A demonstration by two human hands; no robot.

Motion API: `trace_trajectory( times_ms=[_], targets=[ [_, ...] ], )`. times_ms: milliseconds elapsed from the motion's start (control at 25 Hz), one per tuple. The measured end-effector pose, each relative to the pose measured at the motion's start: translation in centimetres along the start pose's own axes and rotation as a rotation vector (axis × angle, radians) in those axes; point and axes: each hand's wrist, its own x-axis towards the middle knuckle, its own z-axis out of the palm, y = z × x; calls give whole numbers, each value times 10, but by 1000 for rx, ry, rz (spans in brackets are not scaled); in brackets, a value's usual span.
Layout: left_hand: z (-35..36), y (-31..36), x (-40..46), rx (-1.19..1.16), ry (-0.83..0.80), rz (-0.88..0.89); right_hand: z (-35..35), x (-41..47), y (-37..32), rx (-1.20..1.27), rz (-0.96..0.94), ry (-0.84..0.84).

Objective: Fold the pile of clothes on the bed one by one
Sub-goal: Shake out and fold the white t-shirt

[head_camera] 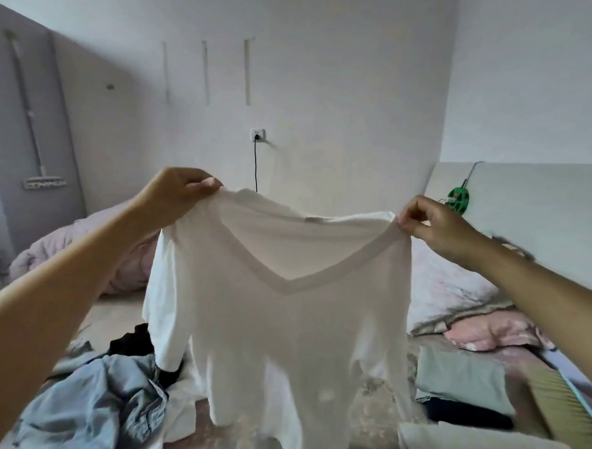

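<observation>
left hand (178, 187) pinches white V-neck shirt (282, 326) shoulder | right hand (435, 228) pinches other shoulder | shirt hangs over bed (118, 314) | hem blurred, probably clear of it

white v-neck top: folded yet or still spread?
Spread, not folded. The white top hangs full-length in the air, left hand and right hand each pinching a shoulder, V-neck open toward the camera.

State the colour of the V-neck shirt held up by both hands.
White, the V-neck shirt shows plainly in the head view.

Pale walls (331, 54), one socket (258, 134), grey wardrobe (35, 125) at left.
</observation>
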Motion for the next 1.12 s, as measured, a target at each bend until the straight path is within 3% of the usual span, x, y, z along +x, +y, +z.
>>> trace_trajectory(
  times_ms=[120, 280, 440, 560, 640, 720, 800, 880, 960, 1040, 1120],
  targets=[
    [-17, 3, 4, -15, -123, -34, -3, -2, -5, 122, 59, -47],
    [-20, 3, 9, -93, 101, -52, -1, -3, -14, 271, 114, -25],
    [-21, 1, 6, -28, 213, -11, 8, 3, -20, 68, 129, 131],
    [-31, -3, 1, 96, 181, 50, 8, 11, -30, -30, -40, 230],
    [-43, -9, 0, 142, 147, 58, 0, 14, -38, -88, -124, 189],
    [-61, -18, 1, 171, 94, 29, -11, 18, -47, -298, -203, 85],
    [-77, -25, 1, 341, 0, 0, -17, 25, -54, -508, -317, 88],
    [-85, -25, -3, 452, -28, 1, -17, 27, -63, -484, -340, 153],
    [-84, -23, -8, 505, 56, 23, -13, 25, -71, -360, -267, 214],
    [-79, -21, -15, 425, 135, -48, -10, 24, -73, -296, -171, 225],
    [-75, -19, -20, 98, 163, -179, -13, 21, -76, -237, -97, 180]
  ],
)
